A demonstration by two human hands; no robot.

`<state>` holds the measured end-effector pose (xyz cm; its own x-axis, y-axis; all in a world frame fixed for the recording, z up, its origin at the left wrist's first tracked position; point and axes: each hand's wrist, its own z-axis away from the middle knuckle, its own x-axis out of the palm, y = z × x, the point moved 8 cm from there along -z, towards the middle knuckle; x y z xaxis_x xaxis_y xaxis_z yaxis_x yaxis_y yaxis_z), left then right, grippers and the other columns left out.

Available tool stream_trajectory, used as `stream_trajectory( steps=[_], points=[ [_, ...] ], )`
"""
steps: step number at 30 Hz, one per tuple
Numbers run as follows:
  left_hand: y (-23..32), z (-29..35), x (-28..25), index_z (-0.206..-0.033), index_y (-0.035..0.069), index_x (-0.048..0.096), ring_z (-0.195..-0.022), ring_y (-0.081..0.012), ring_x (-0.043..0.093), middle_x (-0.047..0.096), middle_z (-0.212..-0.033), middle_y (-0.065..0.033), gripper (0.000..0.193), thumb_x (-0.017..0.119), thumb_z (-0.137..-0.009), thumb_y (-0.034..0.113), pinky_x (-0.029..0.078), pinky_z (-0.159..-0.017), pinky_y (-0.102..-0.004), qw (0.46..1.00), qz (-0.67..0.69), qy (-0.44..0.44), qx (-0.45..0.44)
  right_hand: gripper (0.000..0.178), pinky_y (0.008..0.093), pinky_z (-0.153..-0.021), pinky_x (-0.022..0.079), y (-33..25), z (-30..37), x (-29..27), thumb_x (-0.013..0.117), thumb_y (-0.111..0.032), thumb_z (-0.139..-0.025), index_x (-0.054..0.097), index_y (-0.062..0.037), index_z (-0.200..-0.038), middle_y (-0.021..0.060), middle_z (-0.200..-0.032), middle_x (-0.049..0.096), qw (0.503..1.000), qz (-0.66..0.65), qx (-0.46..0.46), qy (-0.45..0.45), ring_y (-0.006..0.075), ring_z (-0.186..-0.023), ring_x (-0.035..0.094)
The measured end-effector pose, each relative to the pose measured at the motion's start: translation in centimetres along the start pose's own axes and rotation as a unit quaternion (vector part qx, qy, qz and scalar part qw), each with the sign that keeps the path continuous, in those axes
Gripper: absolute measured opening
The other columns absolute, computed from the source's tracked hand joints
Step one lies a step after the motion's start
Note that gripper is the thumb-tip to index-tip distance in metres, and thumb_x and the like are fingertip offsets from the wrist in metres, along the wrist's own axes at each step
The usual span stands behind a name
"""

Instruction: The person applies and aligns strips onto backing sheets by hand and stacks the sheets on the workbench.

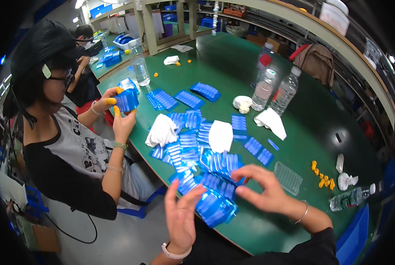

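The left hand (182, 221) is spread wide beside a bundle of shiny, blue, ribbed plastic packs (216, 208). The bundle lies at the near edge of a green-topped table (312, 137). The right hand (266, 190) forms a narrow gap between thumb and forefinger, near the bundle; whether it touches a pack cannot be told. A clear, rectangular, ribbed plastic tray (288, 178) lies beyond the right hand.
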<state>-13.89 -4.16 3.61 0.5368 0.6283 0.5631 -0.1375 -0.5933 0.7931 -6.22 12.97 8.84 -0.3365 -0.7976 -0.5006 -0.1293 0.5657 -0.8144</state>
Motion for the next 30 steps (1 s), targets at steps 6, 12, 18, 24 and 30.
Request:
stream_trajectory(
  steps=[6,12,18,24,30],
  points=[
    [-2.1,5.3,6.8,-0.142,0.000,0.007,-0.125,-0.0369,0.041,0.050,-0.123,-0.0267,0.071,0.037,-0.095,0.044,0.027,-0.105,-0.0474,0.980,0.027,-0.170,-0.096,0.020,0.0309,-0.072,0.050,-3.3,7.8,-1.5,0.070,-0.004,-0.077,0.065,-0.0032,-0.096,0.0089,-0.096,0.064,0.995,-0.054,-0.020,0.080,0.0205,-0.084,0.062],
    [-4.6,7.4,10.0,-0.144,0.003,0.005,-0.125,-0.0364,0.040,0.050,-0.123,-0.0235,0.078,0.040,-0.092,0.050,0.029,-0.104,-0.0494,0.965,0.009,-0.203,-0.165,0.021,0.0306,-0.065,0.048,-4.3,13.0,-3.6,0.073,-0.004,-0.070,0.065,-0.0041,-0.089,0.0075,-0.093,0.063,0.971,0.130,-0.115,0.164,0.0222,-0.078,0.060],
    [-6.7,7.1,10.8,-0.144,0.005,-0.002,-0.130,-0.0365,0.033,0.046,-0.128,-0.0212,0.084,0.049,-0.090,0.045,0.026,-0.105,-0.0488,0.954,0.042,-0.218,-0.200,0.031,0.0307,-0.067,0.047,-4.4,14.1,-3.4,0.075,-0.008,-0.067,0.065,-0.0035,-0.095,0.0079,-0.100,0.060,0.957,0.196,-0.130,0.168,0.0224,-0.081,0.058],
    [-7.6,6.2,9.5,-0.146,0.011,-0.008,-0.134,-0.0373,0.027,0.038,-0.136,-0.0207,0.098,0.054,-0.084,0.055,0.023,-0.107,-0.0498,0.958,-0.008,-0.170,-0.229,0.039,0.0332,-0.074,0.047,-2.4,12.7,-1.3,0.076,-0.014,-0.067,0.065,-0.0064,-0.104,0.0148,-0.116,0.051,0.960,0.229,-0.126,0.102,0.0265,-0.092,0.054],
    [-7.3,4.9,8.0,-0.145,0.013,-0.012,-0.136,-0.0380,0.023,0.015,-0.148,-0.0232,0.106,0.059,-0.080,0.058,0.024,-0.107,-0.0508,0.960,0.007,-0.149,-0.235,0.045,0.0403,-0.081,0.044,-1.4,11.1,1.9,0.076,-0.019,-0.070,0.062,-0.0147,-0.112,0.0222,-0.127,0.041,0.972,0.179,-0.136,0.063,0.0328,-0.105,0.049]
  ],
)
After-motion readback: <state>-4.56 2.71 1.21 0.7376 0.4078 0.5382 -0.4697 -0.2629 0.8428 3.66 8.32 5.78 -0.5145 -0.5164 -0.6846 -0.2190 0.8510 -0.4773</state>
